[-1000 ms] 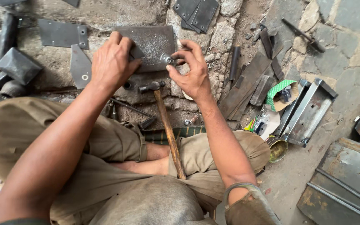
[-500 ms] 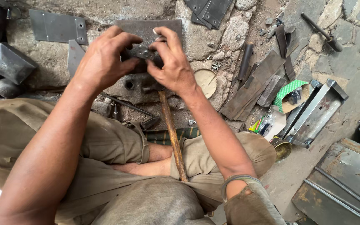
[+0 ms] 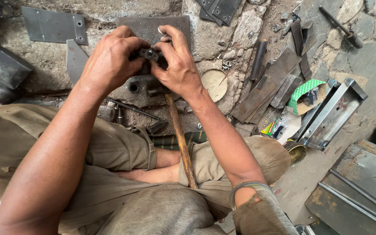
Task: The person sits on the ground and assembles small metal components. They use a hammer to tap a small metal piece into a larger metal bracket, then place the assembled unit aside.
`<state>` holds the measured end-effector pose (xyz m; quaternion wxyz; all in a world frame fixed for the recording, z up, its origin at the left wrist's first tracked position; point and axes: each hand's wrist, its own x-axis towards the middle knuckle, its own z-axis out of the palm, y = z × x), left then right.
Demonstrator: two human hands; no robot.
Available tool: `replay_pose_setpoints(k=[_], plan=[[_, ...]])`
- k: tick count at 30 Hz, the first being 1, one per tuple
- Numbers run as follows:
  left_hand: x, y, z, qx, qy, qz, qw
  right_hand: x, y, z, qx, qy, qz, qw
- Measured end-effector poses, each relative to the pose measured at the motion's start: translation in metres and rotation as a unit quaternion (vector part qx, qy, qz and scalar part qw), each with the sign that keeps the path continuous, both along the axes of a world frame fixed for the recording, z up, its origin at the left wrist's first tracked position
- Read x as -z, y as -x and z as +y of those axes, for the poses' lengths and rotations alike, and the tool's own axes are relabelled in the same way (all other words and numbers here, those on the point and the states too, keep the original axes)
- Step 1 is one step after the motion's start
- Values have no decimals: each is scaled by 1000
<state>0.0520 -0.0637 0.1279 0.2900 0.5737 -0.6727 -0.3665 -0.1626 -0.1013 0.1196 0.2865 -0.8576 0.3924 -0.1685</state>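
I see both hands meeting over the stony ground, in front of the crossed legs in olive-brown trousers (image 3: 109, 148); the left hand (image 3: 109, 61) and the right hand (image 3: 180, 65) are closed together on a small dark metal fitting with a round bolt head (image 3: 149, 54); the fingers of both hands are curled tight around it, thumbs near the top, so only its middle part shows between them. The fitting is held just above the dark rectangular steel plate (image 3: 153, 27) that lies flat at the top of the view, and over the grey iron block with a round hole (image 3: 140, 87) that sits below the hands; whether the fitting touches the plate I cannot tell. A hammer with a long wooden handle (image 3: 180, 139) lies under the right wrist; its handle runs down between the knees, and its head is hidden behind the right hand.

At the left lies a flat grey sheet-metal piece with small holes (image 3: 53, 26), and beside it a heavy dark metal block with slanted faces (image 3: 3, 65); just right of the right hand is a round pale disc (image 3: 214, 83); further right are several rusty flat steel bars (image 3: 266, 87), a green patterned paper packet (image 3: 305, 91) and a long grey steel channel (image 3: 334, 113), all well apart from the hands.
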Motion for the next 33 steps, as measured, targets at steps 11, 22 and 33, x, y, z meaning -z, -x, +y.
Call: replay_pose_setpoints(k=[11,22,33], plan=[[6,2,-3,7,7,-32,999,7,1,3,15,-14,3,1000],[9,7,-3,6,9,-60,998,19,5,1,16,-17,-4,1000],[11,7,-3,2,32,-58,998,21,6,-1,6,-4,-4,1000]])
